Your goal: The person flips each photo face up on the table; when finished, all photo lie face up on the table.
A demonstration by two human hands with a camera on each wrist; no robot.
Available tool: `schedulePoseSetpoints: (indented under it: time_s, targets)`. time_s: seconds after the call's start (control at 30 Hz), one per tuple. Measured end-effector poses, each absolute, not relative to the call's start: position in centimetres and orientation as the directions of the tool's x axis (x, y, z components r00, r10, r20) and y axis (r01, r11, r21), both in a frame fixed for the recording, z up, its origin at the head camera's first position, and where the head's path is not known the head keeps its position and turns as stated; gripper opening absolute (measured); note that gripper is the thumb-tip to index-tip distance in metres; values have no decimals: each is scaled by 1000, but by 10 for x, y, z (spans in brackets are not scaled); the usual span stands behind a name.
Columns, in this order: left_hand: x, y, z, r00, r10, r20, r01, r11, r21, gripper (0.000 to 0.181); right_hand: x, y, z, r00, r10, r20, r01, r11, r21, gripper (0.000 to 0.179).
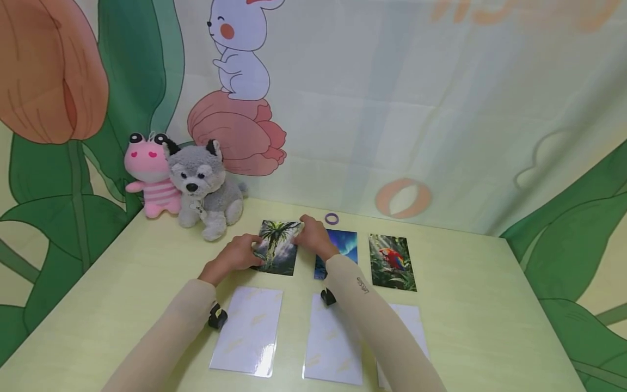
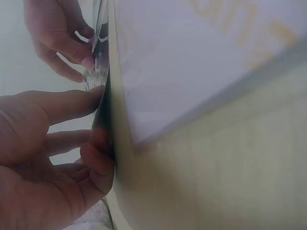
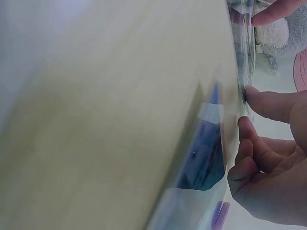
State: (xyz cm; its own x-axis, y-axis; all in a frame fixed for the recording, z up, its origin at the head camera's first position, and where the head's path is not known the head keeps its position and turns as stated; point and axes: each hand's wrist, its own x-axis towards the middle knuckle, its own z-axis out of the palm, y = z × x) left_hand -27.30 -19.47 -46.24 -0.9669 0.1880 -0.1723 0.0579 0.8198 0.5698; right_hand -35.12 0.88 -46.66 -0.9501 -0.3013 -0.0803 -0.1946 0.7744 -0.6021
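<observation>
We saw the left hand (image 1: 237, 252) pinching one edge of a thin, glossy rectangular plant card (image 1: 277, 250) and the right hand (image 1: 315, 236) pinching the opposite edge, so the card sat between both grips. Just beyond the right grip lay a round purple ring (image 1: 331, 214); beyond the left, to its left, sat a fluffy grey plush dog (image 1: 203, 182). Nearer us than both grips lay shiny white rectangular sheets (image 1: 250, 329).

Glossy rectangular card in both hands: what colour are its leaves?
Green leaves; clearest in the head view.
</observation>
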Motion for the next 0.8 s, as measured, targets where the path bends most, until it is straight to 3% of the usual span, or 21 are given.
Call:
schedulePoseSetpoints:
  time_s: [0.8]
  targets:
    - [-268,-194,-464,-987,116,-110,43,857,513,53,-350,6,-467,-950,-302,-84,-213,819,-533,66]
